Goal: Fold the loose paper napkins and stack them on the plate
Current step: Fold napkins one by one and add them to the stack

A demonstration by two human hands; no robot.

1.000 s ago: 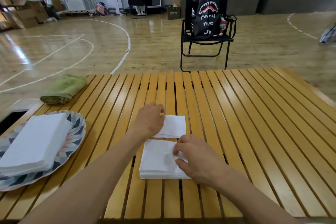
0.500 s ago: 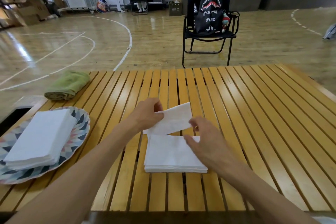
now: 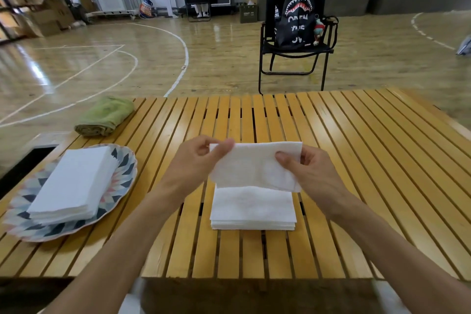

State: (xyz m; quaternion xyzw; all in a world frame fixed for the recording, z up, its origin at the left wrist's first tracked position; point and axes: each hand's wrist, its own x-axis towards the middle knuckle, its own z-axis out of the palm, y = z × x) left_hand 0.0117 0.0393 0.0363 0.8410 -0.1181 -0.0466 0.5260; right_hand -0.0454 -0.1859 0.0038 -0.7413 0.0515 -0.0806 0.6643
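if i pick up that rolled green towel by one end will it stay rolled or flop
The green towel looks soft and only loosely rolled, with nothing binding it, so it would probably sag and unroll. It seems light for its bulk. On the slatted table it looks more apt to drag than slide.

We get bright, even indoor light, with glare streaks on the gym floor point(image 3: 38, 69) at left. Wide-angle bending at edges; bottom corners blurred.

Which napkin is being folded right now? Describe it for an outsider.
On the slatted wooden table, past the loose pile at the centre, one napkin is held in the air. Unlike the stack on the plate, both hands pinch its top corners.
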